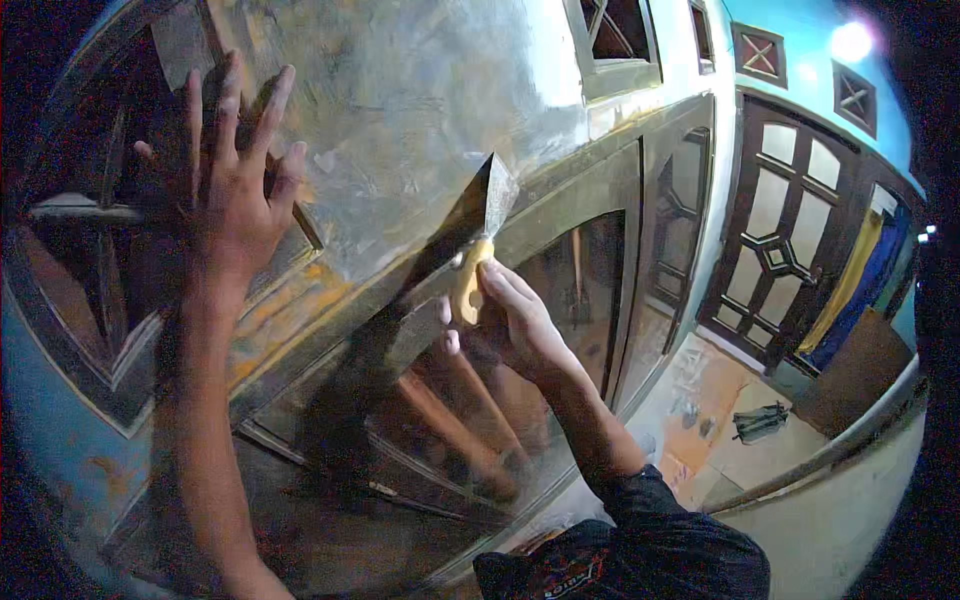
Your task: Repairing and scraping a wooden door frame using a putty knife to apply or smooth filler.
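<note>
My right hand (515,305) grips a putty knife by its yellow handle (470,285). The knife's flared metal blade (498,198) points up and lies at or close to the lower edge of a grey, patchy plastered wall (400,130), just above a dark wooden window frame (560,180). Whether the blade touches the wall I cannot tell. Raised at the upper left, my left hand (240,180) has its fingers spread over the edge of a dark framed vent opening (100,230) and holds nothing.
Glass panes below the frame show reflections. A dark wooden door (775,235) with pale panels stands at the right, beside hanging yellow and blue cloth (860,275). On the tiled floor lie a stained orange-brown sheet (715,400) and a dark bundle (760,422). A bright lamp (852,42) shines at upper right.
</note>
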Available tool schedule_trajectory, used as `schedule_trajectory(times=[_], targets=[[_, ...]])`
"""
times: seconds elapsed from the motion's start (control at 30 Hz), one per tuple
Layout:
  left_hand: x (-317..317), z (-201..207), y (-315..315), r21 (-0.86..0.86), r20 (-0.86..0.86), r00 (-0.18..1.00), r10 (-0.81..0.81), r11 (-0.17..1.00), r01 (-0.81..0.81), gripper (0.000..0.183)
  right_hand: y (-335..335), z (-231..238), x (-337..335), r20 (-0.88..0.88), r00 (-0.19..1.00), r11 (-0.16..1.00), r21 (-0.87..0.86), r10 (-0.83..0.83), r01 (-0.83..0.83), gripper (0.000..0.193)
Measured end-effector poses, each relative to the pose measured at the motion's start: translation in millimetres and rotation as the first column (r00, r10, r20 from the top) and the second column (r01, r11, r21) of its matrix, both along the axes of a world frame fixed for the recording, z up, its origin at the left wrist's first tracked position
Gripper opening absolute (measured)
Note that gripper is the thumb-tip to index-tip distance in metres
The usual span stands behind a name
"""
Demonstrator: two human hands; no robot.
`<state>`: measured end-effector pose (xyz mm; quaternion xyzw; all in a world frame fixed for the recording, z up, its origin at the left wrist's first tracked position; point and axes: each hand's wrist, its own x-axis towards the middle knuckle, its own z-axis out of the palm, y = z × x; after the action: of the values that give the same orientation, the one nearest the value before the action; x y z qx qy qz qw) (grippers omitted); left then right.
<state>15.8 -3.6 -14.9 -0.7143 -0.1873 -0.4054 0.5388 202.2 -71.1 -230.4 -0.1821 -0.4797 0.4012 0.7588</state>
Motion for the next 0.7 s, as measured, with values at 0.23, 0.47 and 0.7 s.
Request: schedule_trajectory(times=[0.23, 0.47, 0.7], targets=[[-5.0, 1.8, 7.1, -0.040, 0.017, 0.989, -0.150, 0.988, 0.151, 0.058, -28.1, 17.0, 23.6, -0.222, 0.971, 0.991, -0.083, 0.087, -0.108, 0.036], [-6.3, 3.5, 3.8, -0.016, 0.038, 0.994, -0.102, 0.995, 0.102, 0.058, -27.7, 24.8, 66.9, -0.180, 0.979, 0.982, -0.180, -0.095, 0.062, 0.027], [1.4, 4.6, 16.6, -0.065, -0.009, 0.940, -0.342, 0.938, 0.341, 0.056, -15.2, 30.5, 102.8, -0.163, 0.983, 0.995, 0.048, 0.090, -0.084, 0.032]])
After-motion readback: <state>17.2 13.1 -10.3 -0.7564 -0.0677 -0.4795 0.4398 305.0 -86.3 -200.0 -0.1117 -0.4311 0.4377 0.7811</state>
